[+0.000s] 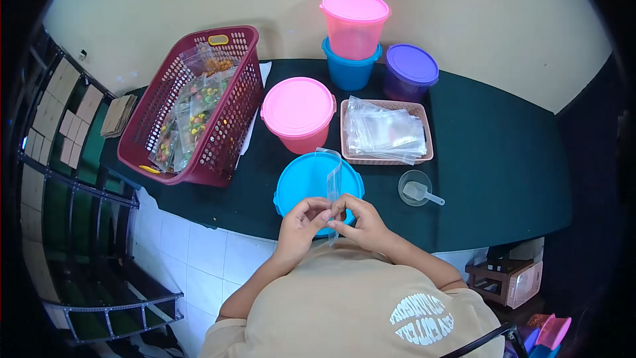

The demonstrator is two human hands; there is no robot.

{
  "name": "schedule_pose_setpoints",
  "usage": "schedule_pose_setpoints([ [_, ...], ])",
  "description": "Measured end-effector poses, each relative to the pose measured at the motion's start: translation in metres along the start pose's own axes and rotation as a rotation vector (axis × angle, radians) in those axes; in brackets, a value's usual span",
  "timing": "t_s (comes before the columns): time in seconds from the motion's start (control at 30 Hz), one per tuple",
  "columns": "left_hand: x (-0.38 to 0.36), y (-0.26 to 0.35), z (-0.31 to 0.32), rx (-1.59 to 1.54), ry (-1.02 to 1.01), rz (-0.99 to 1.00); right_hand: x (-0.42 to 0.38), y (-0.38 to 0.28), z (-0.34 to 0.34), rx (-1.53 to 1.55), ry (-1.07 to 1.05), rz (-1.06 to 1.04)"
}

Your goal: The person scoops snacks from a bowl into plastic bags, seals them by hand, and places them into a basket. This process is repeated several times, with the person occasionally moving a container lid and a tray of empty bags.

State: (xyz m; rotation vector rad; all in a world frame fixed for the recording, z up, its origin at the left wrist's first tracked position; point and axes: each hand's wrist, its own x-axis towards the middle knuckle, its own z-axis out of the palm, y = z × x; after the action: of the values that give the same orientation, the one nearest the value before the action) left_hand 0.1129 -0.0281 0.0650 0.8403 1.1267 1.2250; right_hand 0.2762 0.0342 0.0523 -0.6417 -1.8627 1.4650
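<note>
Both of my hands pinch a clear plastic bag [334, 176], which stands edge-on in front of my chest. My left hand [306, 222] grips its near side, and my right hand [359, 219] closes on it from the right, the fingertips of both nearly meeting. Beneath the hands is a round tub with a blue lid [298, 182]. To the right lies a clear bowl [407, 197] with a white scoop [419, 191] in it. Further back, a pink basket [430, 149] holds a pile of flat clear bags [387, 131].
A maroon laundry basket [228, 152] with filled bags of colourful pieces [199, 109] stands at left. Behind are a pink-lidded tub [298, 109], a pink tub [356, 30] stacked on a blue one [350, 73], and a purple tub [411, 69]. Everything rests on a dark green tablecloth [497, 159].
</note>
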Motion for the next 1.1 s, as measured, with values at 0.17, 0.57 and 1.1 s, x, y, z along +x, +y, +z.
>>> schedule_pose_setpoints([
  [0.17, 0.004, 0.001, -0.007, -0.045, -0.018, -0.05, 0.0, 0.003, 0.006, 0.042, 0.037, 0.064],
  [0.57, 0.025, 0.017, -0.043, 0.017, -0.208, 0.045, 0.016, -0.003, 0.051, -0.421, 0.295, -0.045],
  [1.1, 0.035, 0.024, -0.102, 0.384, -0.475, 0.212, 0.018, -0.008, 0.119, -0.462, 0.695, 0.098],
])
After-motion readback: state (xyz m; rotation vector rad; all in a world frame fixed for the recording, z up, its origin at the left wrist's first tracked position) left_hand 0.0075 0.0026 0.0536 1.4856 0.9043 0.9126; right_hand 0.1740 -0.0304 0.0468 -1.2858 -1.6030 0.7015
